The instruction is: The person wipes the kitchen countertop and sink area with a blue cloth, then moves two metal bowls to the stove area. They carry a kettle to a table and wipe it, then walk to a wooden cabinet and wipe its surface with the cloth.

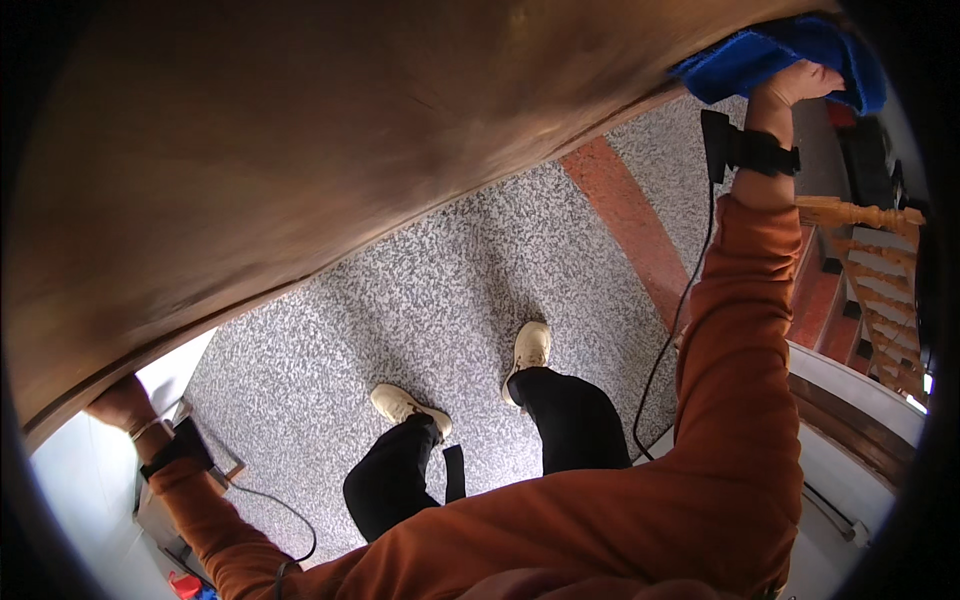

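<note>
A large brown wooden panel (337, 135), perhaps a door, fills the upper left of the head view. At its far right end, my right hand (806, 81) holds a blue cloth (757, 60), which drapes around the panel's edge. My left hand (124, 405) is at the panel's lower left edge; its fingers are partly hidden behind or against the wood, so the grip cannot be made out. Both wrists carry black straps with devices and cables.
Speckled floor (465, 262) with a red stripe (630, 225) lies below. On the right are a wooden balustrade (885, 285), red steps (821, 322) and a white wall (832, 465). A small box-like object (217, 450) stands near the left wrist.
</note>
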Motion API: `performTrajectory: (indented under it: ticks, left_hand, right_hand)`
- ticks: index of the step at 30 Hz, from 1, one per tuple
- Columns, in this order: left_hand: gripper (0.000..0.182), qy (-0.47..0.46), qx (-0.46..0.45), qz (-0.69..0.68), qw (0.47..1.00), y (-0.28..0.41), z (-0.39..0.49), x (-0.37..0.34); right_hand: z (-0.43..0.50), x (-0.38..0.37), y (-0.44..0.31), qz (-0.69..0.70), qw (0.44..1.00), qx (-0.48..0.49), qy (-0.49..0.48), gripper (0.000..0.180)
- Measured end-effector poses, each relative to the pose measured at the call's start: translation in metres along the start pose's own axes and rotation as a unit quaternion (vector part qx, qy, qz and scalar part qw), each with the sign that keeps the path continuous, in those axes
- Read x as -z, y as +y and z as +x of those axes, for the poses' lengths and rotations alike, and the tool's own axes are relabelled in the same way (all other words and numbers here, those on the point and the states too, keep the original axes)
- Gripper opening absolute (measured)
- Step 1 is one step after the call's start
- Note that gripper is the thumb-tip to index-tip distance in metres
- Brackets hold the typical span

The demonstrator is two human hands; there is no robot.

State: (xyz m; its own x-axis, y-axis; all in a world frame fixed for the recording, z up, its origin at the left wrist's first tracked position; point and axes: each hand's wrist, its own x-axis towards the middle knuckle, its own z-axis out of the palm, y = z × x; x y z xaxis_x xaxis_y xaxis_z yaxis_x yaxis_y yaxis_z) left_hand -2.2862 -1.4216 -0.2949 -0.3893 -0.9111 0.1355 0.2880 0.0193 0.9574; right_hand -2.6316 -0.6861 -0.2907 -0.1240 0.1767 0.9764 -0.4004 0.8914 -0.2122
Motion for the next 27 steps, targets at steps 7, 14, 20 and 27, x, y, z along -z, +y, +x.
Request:
performTrajectory:
  ticks: [7, 14, 20, 27]
  left_hand:
    - [0.055, -0.030, 0.006, 0.027, 0.999, 0.003, 0.028, 0.023]
    - [0.048, -0.074, 0.006, -0.036, 0.997, -0.006, 0.098, 0.069]
    - [0.049, -0.055, -0.015, -0.098, 0.994, -0.026, 0.089, 0.036]
    - [0.053, -0.079, -0.017, -0.117, 0.990, -0.025, 0.051, 0.018]
  right_hand:
    - [-0.175, -0.009, 0.047, -0.002, 0.996, -0.093, -0.014, 0.033]
    - [-0.429, -0.018, 0.006, -0.005, 0.936, -0.341, -0.085, 0.030]
    - [-0.372, 0.001, 0.003, -0.001, 0.948, -0.313, -0.056, 0.029]
    - [-0.012, -0.011, -0.080, -0.067, 0.983, 0.075, 0.152, 0.035]
